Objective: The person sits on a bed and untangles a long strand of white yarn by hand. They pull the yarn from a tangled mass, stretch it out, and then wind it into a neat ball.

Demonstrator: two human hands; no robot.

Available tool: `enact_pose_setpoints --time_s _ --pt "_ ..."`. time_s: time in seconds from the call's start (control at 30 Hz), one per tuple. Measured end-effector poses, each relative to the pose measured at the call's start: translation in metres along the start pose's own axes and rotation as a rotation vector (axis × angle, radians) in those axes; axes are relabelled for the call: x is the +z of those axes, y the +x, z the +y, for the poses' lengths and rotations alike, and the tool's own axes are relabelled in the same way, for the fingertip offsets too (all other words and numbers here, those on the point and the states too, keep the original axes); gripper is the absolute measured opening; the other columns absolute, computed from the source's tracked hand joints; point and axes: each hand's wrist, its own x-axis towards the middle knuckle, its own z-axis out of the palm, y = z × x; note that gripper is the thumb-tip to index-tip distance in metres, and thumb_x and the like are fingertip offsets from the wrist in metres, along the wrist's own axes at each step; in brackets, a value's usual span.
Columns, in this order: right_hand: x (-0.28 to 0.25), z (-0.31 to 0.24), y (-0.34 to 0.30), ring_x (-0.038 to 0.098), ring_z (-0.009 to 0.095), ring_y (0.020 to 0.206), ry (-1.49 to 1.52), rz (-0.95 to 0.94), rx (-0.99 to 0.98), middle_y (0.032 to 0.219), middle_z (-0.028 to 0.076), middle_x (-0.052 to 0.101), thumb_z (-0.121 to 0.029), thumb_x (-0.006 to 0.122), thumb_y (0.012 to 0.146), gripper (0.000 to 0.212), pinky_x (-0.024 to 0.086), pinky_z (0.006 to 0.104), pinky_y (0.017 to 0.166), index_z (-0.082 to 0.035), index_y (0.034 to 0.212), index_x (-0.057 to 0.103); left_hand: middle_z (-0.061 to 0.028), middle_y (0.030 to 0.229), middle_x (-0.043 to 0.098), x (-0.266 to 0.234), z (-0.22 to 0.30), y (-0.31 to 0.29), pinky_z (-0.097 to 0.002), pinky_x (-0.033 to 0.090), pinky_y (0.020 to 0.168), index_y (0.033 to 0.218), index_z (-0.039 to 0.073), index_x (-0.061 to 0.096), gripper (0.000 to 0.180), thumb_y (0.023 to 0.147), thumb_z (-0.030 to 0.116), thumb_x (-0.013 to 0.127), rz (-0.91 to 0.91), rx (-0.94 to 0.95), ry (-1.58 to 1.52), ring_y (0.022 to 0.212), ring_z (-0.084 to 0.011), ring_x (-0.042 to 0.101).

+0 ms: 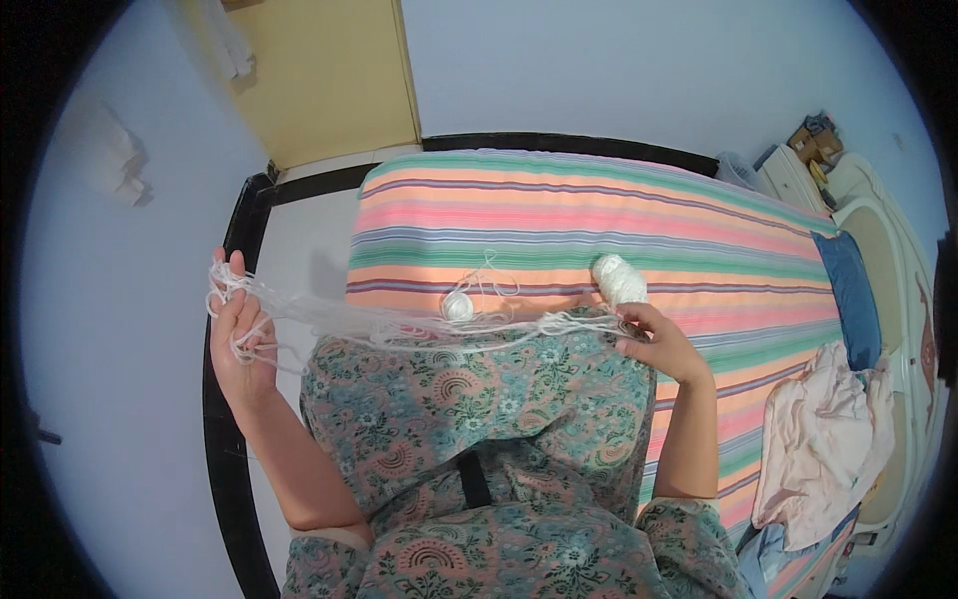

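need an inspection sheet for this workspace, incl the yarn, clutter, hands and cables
surface: striped bed cover
job's things: white yarn strands stretched between both hands; small white ball and larger white skein on the cover
clutter: blue pillow and crumpled pale pink cloth toward the right
hands: left hand has strands looped around fingers; right hand has strands at its fingertips
cables: nothing seen
surroundings: yellow door, pale blue wall

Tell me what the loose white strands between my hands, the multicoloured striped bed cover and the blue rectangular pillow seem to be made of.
The loose white strands: likely soft yarn, as they sag and tangle limply; which fibre, I can't tell.
The striped bed cover: probably thin cloth, matte, lying flat without glare.
The blue pillow: seemingly a fabric case, dull-surfaced, showing no shine; filling hidden.
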Motion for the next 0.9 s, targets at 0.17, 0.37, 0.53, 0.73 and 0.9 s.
enact_pose_setpoints --time_s 0.17,0.37,0.53,0.73,0.9 --pt "0.007 0.005 0.006 0.056 0.013 0.077 -0.343 0.086 -0.016 0.086 0.007 0.059 -0.009 0.063 0.076 0.018 0.045 0.0285 0.069 0.002 0.09 0.06 -0.0151 0.127 0.044 0.005 -0.007 -0.001 -0.0147 0.038 0.039 0.135 0.005 0.022 0.05 0.087 -0.005 0.033 -0.041 -0.064 0.023 0.048 -0.001 0.035" --pt "-0.014 -0.007 0.024 0.051 0.01 0.061 0.171 0.356 0.06 0.065 0.001 0.055 -0.011 0.057 0.081 0.009 0.041 0.0238 0.056 -0.003 0.082 0.059 -0.0147 0.124 0.047 0.004 -0.011 0.002 -0.0144 0.036 0.042 0.134 0.005 0.025 0.048 0.087 -0.002 0.037 -0.063 -0.062 0.06 0.049 -0.0007 0.035" --pt "-0.008 -0.108 0.036 0.036 0.002 0.052 0.341 0.426 -0.076 0.061 -0.005 0.046 -0.018 0.059 0.083 0.011 0.028 0.0171 0.046 -0.007 0.085 0.058 -0.0135 0.116 0.051 0.017 -0.024 -0.01 -0.0138 0.032 0.044 0.132 0.002 0.028 0.049 0.087 0.005 0.045 -0.046 -0.069 0.253 0.051 0.0001 0.034" --pt "0.042 -0.177 0.021 0.031 0.001 0.048 0.399 -0.004 -0.27 0.059 -0.008 0.039 -0.02 0.057 0.085 0.014 0.023 0.0168 0.043 -0.007 0.091 0.057 -0.0055 0.097 0.057 0.059 -0.046 -0.029 -0.0138 0.027 0.046 0.129 -0.001 0.034 0.046 0.087 0.012 0.049 -0.167 -0.226 0.474 0.05 -0.0006 0.033" --pt "-0.041 -0.176 -0.02 0.027 0.003 0.045 0.867 0.129 -0.444 0.056 -0.006 0.035 -0.016 0.049 0.09 0.012 0.022 0.0177 0.041 -0.005 0.096 0.051 -0.0009 0.09 0.055 0.019 -0.021 -0.005 -0.0148 0.024 0.043 0.124 0.005 0.04 0.032 0.093 0.011 0.039 0.009 -0.112 0.359 0.047 -0.0008 0.028"
